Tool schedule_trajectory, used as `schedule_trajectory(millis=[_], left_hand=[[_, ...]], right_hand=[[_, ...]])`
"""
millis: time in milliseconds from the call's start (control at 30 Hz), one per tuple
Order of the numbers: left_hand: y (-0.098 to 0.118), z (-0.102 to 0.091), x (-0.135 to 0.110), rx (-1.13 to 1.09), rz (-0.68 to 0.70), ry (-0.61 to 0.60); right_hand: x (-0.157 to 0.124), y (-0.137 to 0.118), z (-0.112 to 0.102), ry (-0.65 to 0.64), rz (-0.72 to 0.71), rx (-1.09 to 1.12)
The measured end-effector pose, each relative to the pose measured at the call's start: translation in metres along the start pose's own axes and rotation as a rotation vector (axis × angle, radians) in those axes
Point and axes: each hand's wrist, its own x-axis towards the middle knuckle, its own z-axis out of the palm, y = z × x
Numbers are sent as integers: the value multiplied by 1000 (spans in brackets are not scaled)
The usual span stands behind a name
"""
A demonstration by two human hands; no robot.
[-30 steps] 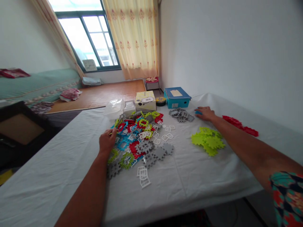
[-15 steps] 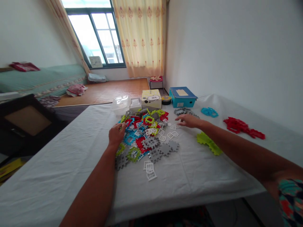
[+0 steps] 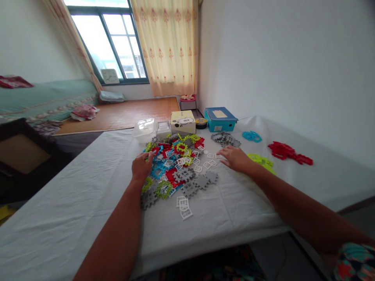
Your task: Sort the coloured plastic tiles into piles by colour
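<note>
A heap of interlocking plastic building panels (image 3: 158, 171) in red, blue, lime and grey lies on the white-covered table. At its left edge is my left hand (image 3: 141, 166), fingers curled together against the pieces; what they grip, if anything, is hidden. Right of the heap, my right hand (image 3: 235, 159) is palm down with its fingers apart, its tips beside a small white window-frame piece (image 3: 218, 155). More white window pieces (image 3: 207, 165) lie scattered between the hand and the heap. A few others (image 3: 184, 207) overlap near the front.
Sorted groups lie to the right: grey panels (image 3: 225, 138), blue pieces (image 3: 252, 136), red pieces (image 3: 288, 152) and lime pieces (image 3: 262, 161). Along the back stand a clear plastic tub (image 3: 144, 130), a cream box (image 3: 183, 123), a round black-and-yellow tin (image 3: 201, 124) and a blue lidded box (image 3: 221, 120).
My right hand has come slightly nearer to me and its fingers have spread and lowered towards the table. My left hand stays at the heap's left edge. The view has shifted slightly right.
</note>
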Motion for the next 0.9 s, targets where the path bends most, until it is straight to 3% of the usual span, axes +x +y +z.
schedule_trajectory(millis=[200,300,433,533,633,767,900], left_hand=[[-1,4,0,12,44,-37],[-1,5,0,42,63,-44],[-4,6,1,71,61,-40],[-8,6,3,100,55,-57],[-9,6,3,105,58,-60],[-8,4,3,126,58,-73],[-12,5,4,137,69,-76]], right_hand=[[-61,8,9,5,221,-105],[-75,22,14,-25,313,-79],[-84,43,12,11,306,-35],[-91,82,6,153,337,-39],[-102,138,6,233,523,-161],[-118,201,23,27,574,-222],[-125,230,37,-12,596,-222]])
